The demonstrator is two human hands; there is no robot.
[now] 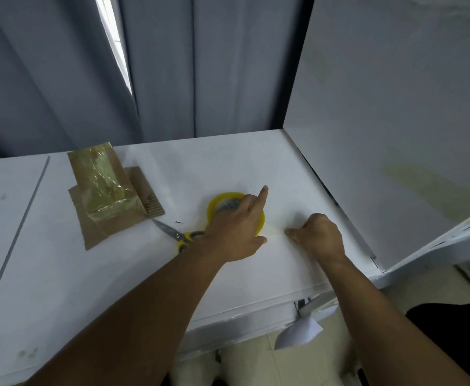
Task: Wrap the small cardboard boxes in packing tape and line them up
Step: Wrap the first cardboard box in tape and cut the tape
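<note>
Yellow round tape roll (223, 197) we anchored in our left hand (236, 229)'s grip so right fingers (291, 233) could pinch its clear end (274, 229).

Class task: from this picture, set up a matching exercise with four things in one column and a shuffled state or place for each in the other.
1 tape roll
2 scissors
3 cardboard box
4 right hand

A pinches the tape end
B covered in shiny tape
C held under the left hand
D lying flat, yellow handles

Pairs: 1-C, 2-D, 3-B, 4-A
</note>
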